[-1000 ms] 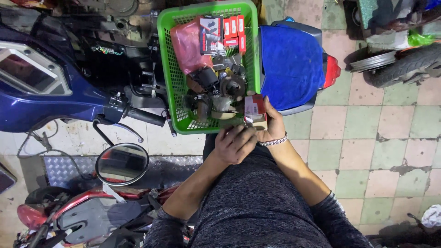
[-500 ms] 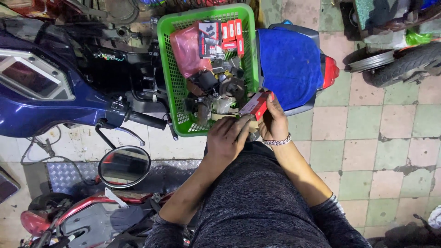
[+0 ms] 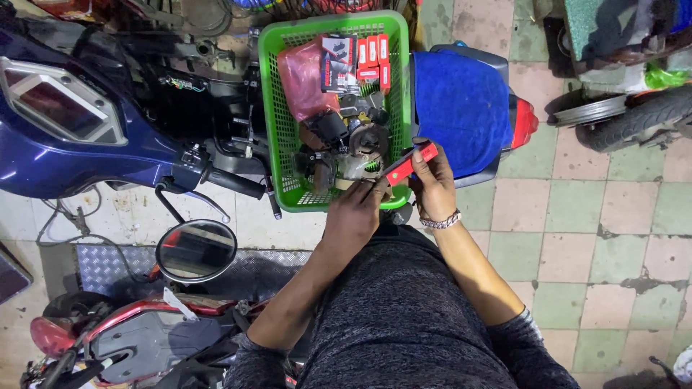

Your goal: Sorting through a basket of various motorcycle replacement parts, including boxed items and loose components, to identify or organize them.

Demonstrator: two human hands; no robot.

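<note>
A small flat red box (image 3: 408, 164) is held between both hands over the near right corner of a green plastic basket (image 3: 277, 126). My left hand (image 3: 358, 213) pinches its lower left end. My right hand (image 3: 433, 184), with a bead bracelet on the wrist, grips its upper right end. The basket holds several small red boxes (image 3: 373, 55), a pink bag (image 3: 305, 75), a dark packet and dark metal motorcycle parts (image 3: 344, 148).
The basket rests on a blue motorcycle (image 3: 94, 122), next to its blue seat (image 3: 461, 101) and red tail light. A round mirror (image 3: 196, 251) and a red motorcycle (image 3: 130, 335) are at lower left. Another wheel (image 3: 634, 115) stands at upper right on the tiled floor.
The red box has been lifted from the basket's near edge and tilted. Both hands now hold it by its ends, a little higher and to the right.
</note>
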